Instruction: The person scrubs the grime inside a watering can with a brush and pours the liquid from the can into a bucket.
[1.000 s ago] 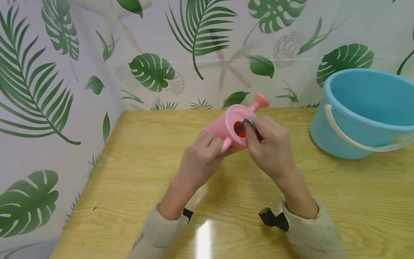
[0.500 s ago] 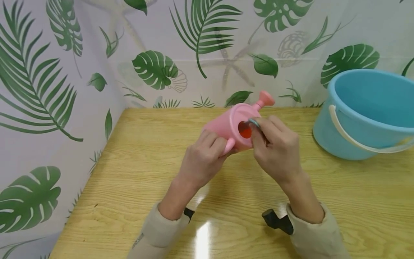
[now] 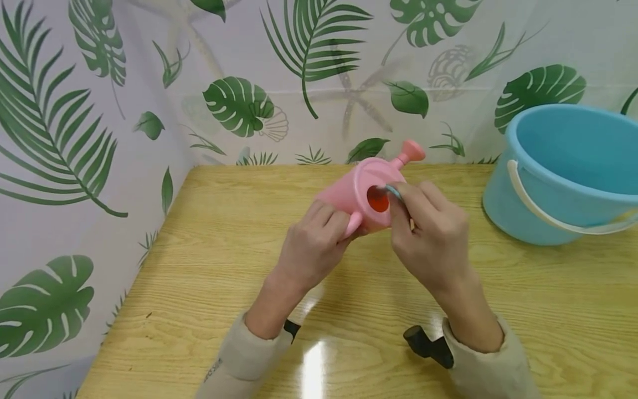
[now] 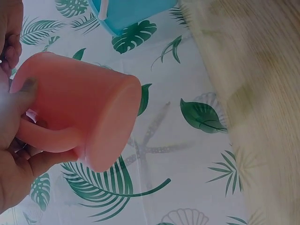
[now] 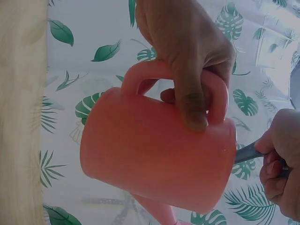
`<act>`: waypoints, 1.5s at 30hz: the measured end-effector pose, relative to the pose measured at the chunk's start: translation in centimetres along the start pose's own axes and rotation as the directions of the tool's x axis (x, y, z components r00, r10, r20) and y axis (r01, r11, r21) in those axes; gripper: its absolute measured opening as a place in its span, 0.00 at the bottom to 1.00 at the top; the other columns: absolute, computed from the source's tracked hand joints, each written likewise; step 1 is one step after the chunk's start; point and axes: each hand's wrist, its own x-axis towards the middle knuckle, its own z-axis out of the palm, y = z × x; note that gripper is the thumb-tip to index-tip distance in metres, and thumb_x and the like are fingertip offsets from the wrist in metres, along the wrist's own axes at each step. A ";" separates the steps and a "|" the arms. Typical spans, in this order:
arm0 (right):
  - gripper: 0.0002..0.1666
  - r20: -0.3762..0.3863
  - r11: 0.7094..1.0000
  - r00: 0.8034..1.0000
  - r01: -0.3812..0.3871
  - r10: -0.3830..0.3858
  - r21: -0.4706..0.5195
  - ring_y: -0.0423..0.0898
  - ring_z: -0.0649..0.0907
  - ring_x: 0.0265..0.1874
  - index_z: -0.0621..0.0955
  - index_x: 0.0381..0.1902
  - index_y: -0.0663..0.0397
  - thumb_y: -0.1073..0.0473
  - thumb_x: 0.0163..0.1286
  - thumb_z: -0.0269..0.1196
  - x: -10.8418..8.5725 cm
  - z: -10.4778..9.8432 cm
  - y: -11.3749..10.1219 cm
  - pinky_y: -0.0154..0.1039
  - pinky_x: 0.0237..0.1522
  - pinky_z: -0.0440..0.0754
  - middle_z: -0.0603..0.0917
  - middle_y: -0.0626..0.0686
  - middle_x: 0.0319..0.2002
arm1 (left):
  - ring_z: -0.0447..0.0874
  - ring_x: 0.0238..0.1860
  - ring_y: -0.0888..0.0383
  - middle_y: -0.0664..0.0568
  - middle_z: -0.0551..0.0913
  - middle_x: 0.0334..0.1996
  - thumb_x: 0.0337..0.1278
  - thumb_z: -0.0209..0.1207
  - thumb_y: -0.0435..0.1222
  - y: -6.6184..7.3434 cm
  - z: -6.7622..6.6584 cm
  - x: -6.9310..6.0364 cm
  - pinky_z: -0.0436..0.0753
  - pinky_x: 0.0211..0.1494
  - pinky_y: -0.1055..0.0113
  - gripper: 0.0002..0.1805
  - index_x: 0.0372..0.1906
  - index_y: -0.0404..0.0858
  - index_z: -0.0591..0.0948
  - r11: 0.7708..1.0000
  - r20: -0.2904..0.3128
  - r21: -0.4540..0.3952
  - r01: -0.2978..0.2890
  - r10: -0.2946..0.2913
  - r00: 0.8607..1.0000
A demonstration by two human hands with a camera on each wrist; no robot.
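Observation:
A pink watering can (image 3: 341, 188) is held tilted above the table, its round top opening facing the person and its spout pointing to the back right. My left hand (image 3: 313, 244) grips the can's handle, the thumb lying on the can's side in the right wrist view. At the opening, my right hand (image 3: 435, 241) pinches a slim grey-blue handle (image 5: 248, 153). The far end of that tool goes into the can, so its kind is hidden. Orange-red shows inside the opening. From the left wrist, the can's base and curved handle (image 4: 51, 137) are visible.
A light-blue bucket (image 3: 538, 205) with a white carrying handle (image 3: 535, 213) stands at the right on the wooden table (image 3: 199, 266). A leaf-printed cloth (image 3: 219, 50) covers the walls at the back and left.
In the head view the can and both hands sit slightly further right than a second ago, as does the background. The right hand has drawn back a little from the opening, still pinching the grey-blue handle.

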 end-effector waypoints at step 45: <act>0.03 -0.022 0.999 0.999 -0.042 0.042 -0.026 0.47 0.67 0.15 0.82 0.33 0.69 0.73 0.62 0.61 0.4 -0.4 -1.0 0.36 0.17 0.64 0.71 0.58 0.19 | 0.72 0.27 0.55 0.50 0.71 0.21 0.54 0.70 0.44 0.3 -0.4 0.4 0.77 0.25 0.71 0.21 0.23 0.38 0.71 1.000 -0.028 -0.007 0.010 -0.010 1.000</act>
